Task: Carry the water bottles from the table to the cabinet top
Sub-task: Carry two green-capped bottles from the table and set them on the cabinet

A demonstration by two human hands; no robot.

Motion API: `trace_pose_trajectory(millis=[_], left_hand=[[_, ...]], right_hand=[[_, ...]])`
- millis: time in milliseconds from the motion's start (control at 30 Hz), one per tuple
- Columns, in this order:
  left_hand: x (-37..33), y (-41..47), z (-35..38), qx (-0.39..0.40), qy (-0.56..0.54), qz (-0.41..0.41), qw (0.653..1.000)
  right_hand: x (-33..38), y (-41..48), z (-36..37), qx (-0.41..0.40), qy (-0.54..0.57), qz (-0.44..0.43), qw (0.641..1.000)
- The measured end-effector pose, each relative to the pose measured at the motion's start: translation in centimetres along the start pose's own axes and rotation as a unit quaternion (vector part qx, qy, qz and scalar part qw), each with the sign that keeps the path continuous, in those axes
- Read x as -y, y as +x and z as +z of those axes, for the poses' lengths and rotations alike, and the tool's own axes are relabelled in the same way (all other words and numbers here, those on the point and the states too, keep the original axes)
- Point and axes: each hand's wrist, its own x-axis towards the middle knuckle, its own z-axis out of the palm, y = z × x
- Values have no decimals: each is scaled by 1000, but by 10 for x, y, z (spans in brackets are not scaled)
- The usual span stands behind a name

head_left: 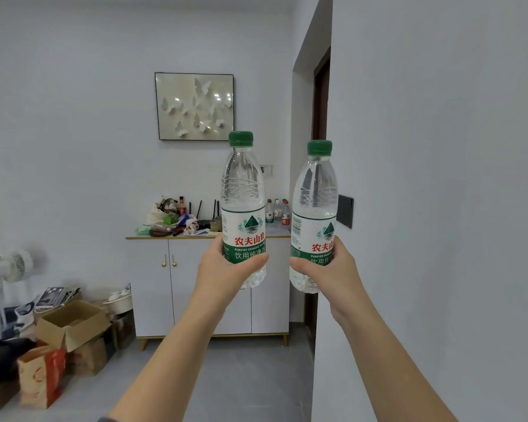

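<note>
1. Room: white walls (73,117) and a grey tiled floor (241,376). A nearer wall section at the right carries a dark switch plate (345,210).
2. Cabinet (208,284): white, with doors, standing against the far wall below a framed butterfly picture (194,106). The cabinet top (165,237) bears mixed clutter (171,220) at its left. A group of small bottles (276,211) stands at its right end.
3. Floor, left side: a standing fan (16,266) and an open cardboard box (73,324) among paper bags.
4. Forearms: both reach forward and upward from the lower edge of the view, roughly parallel, wrists higher than elbows.
5. Left grip (226,269): clamped round the lower label of the left water bottle (243,208), thumb across the front. The bottle is upright, green cap on, held in the air in front of the cabinet.
6. Right grip (329,269): clamped round the lower label of the right water bottle (314,202), thumb across the front. The bottle is close to upright, green cap on, held in the air beside the near wall.
7. Spacing: the two held bottles are side by side at similar height, apart from each other.
</note>
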Motion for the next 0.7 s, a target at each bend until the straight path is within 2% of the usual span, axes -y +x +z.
trace_pose_trajectory(millis=[367, 700], left_hand=[[65, 146, 50, -6, -15, 8, 1000], [130, 251, 67, -24, -30, 3, 999]], right_hand=[[-66, 156, 10, -15, -24, -15, 999], [-134, 258, 14, -29, -27, 10, 999]])
